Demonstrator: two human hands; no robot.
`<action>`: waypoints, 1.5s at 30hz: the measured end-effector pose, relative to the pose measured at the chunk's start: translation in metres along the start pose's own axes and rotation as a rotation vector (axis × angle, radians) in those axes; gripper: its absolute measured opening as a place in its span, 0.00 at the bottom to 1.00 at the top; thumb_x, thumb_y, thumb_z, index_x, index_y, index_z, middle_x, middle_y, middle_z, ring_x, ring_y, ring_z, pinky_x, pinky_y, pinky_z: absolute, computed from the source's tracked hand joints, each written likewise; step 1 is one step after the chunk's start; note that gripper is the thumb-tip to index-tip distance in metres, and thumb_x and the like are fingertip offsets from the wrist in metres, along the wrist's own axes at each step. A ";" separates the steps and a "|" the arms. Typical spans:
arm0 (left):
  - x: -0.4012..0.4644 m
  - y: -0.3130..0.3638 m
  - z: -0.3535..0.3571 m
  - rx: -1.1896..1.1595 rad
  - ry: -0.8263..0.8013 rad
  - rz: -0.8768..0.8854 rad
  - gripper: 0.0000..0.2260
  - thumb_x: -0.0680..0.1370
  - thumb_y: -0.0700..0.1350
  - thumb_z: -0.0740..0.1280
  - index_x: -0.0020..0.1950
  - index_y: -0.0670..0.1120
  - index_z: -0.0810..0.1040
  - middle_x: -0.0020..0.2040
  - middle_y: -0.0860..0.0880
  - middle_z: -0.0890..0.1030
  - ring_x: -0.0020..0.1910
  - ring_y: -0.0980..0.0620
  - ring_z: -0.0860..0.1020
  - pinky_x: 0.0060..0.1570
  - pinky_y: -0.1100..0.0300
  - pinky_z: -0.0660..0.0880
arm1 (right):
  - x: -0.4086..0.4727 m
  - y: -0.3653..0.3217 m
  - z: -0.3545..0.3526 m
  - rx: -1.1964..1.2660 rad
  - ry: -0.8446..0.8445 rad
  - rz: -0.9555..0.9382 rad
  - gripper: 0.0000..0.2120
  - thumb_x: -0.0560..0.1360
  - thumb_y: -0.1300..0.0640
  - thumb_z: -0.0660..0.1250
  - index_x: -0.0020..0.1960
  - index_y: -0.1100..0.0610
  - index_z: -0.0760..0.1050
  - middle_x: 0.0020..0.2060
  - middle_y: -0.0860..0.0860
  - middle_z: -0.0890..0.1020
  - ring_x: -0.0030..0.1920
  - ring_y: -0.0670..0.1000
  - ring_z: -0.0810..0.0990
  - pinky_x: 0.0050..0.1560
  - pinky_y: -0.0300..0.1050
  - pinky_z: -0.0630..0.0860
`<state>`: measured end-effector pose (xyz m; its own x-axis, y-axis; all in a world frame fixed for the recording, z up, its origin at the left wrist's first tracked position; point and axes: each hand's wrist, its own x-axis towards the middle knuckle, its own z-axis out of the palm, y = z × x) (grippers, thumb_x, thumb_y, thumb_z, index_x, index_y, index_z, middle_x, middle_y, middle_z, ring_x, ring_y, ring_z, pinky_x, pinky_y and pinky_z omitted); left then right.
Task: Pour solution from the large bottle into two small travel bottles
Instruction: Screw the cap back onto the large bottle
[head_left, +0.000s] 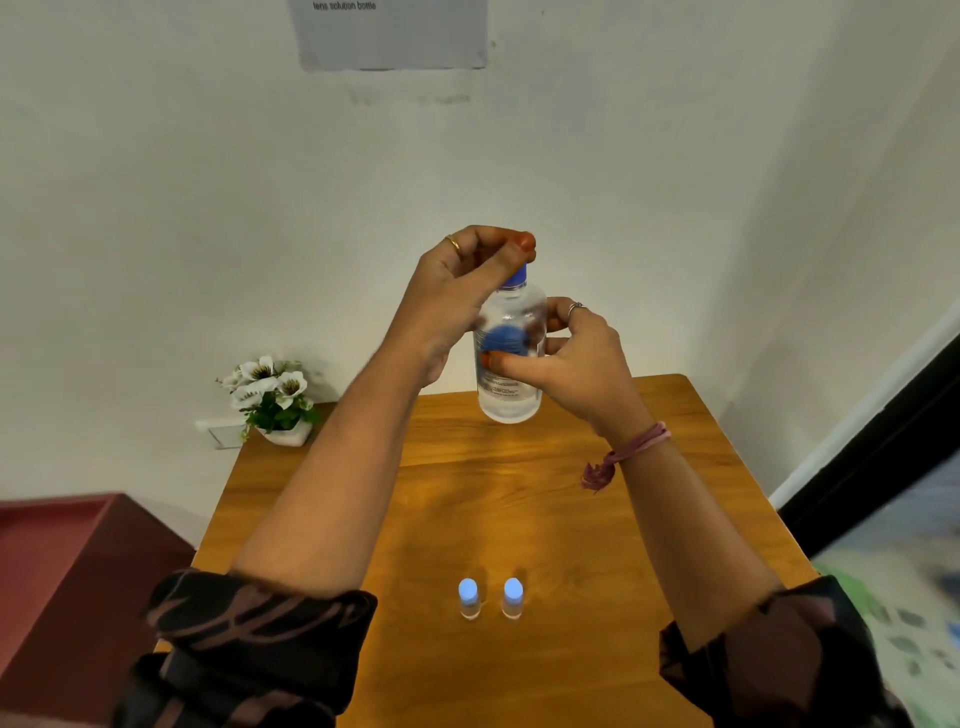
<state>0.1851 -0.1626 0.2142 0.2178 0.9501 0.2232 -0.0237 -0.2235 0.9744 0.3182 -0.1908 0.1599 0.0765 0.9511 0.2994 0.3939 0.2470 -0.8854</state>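
Observation:
The large clear bottle with a blue label is held upright above the far part of the wooden table. My right hand grips its body from the right. My left hand curls over the top, with fingers and thumb pinching the blue cap. Two small travel bottles, one on the left and one on the right, stand side by side near the table's front edge, each with a pale blue cap on.
A small white pot of white flowers stands at the table's far left corner. A dark red piece of furniture sits to the left. White walls close in behind and to the right.

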 end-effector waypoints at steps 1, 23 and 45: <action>-0.001 -0.004 0.001 0.006 0.010 -0.013 0.06 0.76 0.48 0.69 0.52 0.50 0.80 0.52 0.49 0.83 0.46 0.59 0.81 0.47 0.54 0.81 | -0.002 0.004 0.001 -0.005 -0.003 0.003 0.24 0.63 0.51 0.78 0.54 0.50 0.71 0.44 0.41 0.78 0.48 0.49 0.82 0.48 0.41 0.80; -0.020 -0.067 -0.017 -0.016 -0.023 -0.215 0.10 0.76 0.43 0.69 0.56 0.53 0.80 0.52 0.53 0.84 0.56 0.55 0.80 0.55 0.48 0.78 | -0.022 0.060 0.028 -0.033 -0.087 0.118 0.27 0.62 0.52 0.78 0.57 0.52 0.71 0.51 0.48 0.81 0.51 0.49 0.81 0.52 0.46 0.80; -0.069 -0.198 -0.036 0.310 -0.230 -0.496 0.35 0.66 0.44 0.79 0.70 0.49 0.69 0.63 0.52 0.76 0.62 0.51 0.75 0.61 0.52 0.75 | -0.074 0.150 0.068 -0.104 -0.225 0.325 0.30 0.63 0.51 0.79 0.61 0.55 0.72 0.54 0.48 0.80 0.54 0.46 0.78 0.51 0.36 0.76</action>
<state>0.1395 -0.1763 0.0067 0.3356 0.8934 -0.2988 0.4103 0.1469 0.9001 0.3094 -0.2110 -0.0192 0.0151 0.9962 -0.0856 0.4737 -0.0825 -0.8768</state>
